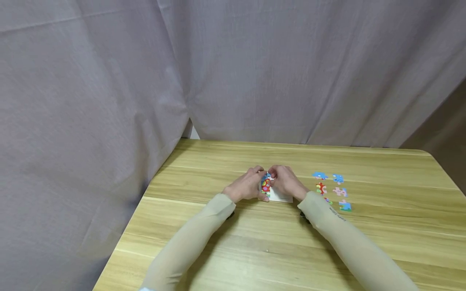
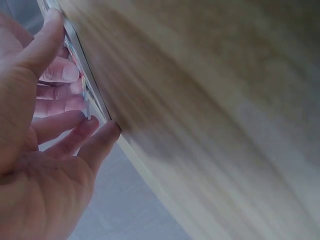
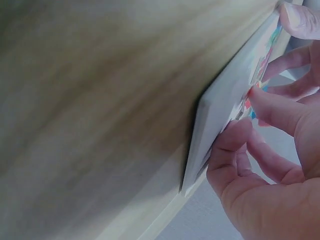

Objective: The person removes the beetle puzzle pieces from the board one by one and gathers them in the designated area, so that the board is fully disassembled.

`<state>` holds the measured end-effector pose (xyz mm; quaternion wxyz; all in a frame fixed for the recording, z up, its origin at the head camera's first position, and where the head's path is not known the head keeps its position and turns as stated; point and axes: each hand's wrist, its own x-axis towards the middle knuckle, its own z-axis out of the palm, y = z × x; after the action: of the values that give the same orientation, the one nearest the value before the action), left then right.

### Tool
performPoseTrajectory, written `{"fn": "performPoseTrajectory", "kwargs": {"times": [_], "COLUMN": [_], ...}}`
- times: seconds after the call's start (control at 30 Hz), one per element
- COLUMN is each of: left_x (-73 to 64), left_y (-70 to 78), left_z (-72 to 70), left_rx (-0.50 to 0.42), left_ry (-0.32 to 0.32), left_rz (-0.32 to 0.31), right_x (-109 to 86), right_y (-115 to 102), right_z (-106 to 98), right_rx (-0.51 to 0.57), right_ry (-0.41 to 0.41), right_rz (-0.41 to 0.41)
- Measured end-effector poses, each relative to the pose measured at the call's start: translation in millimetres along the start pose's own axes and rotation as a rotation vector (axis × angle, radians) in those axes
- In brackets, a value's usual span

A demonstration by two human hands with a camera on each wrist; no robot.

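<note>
A thin white puzzle board lies on the table between my two hands, its left part covered by colourful joined pieces. My left hand grips the board across its left side, thumb at the near edge and fingers at the far edge. Over the board's upper middle, my right hand pinches a puzzle piece with bent thumb and fingers, right at the edge of the joined pieces. Most of that piece is hidden by the fingers.
Several loose puzzle pieces lie to the right of the board, among them a pink one, a red one and a blue-green one. The wooden table ends at a grey curtain at the back and left.
</note>
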<state>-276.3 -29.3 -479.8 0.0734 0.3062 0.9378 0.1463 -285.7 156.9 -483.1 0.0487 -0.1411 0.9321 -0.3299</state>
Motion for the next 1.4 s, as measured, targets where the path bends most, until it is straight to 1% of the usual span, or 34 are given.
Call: {"fn": "performPoseTrajectory", "kwargs": {"times": [0.17, 0.3, 0.4, 0.5, 0.57, 0.7, 0.87, 1.03, 1.2, 1.4], "left_x": [-0.4, -0.8, -0.8, -0.6, -0.6, -1.1, -2.1, -2.4, -3.0, -2.8], "left_y": [1.1, 1.5, 1.4, 1.6, 1.7, 1.6, 0.6, 1.0, 1.3, 2.3], "left_z": [-0.4, -0.5, -0.4, -0.3, -0.3, -0.8, -2.1, -2.8, -3.3, -3.6], "left_rx": [0.005, 0.015, 0.025, 0.030, 0.027, 0.010, 0.022, 0.047, 0.037, 0.036], "left_ry": [-0.002, -0.006, 0.000, -0.004, -0.009, -0.016, -0.021, -0.026, -0.039, -0.049], "left_rz": [-0.005, -0.015, -0.012, -0.012, -0.015, -0.023, -0.030, -0.030, -0.046, -0.043], "right_x": [1.1, 0.4, 0.7, 0.0, -0.8, -4.3, -9.8, -17.5, -24.4, -33.0], "right_y": [2, 2, 1, 1, 2, 5, 11, 18, 27, 40], "right_z": [1, 3, 3, 2, 1, -2, -10, -21, -32, -45], "right_rx": [0.025, 0.042, 0.051, 0.067, 0.063, 0.045, 0.035, 0.039, 0.041, 0.051], "right_ry": [-0.004, 0.013, 0.021, 0.016, 0.021, 0.047, 0.065, 0.059, 0.056, 0.049], "right_rz": [-0.025, -0.051, -0.047, -0.027, -0.022, -0.040, -0.058, -0.031, 0.016, 0.052]}}
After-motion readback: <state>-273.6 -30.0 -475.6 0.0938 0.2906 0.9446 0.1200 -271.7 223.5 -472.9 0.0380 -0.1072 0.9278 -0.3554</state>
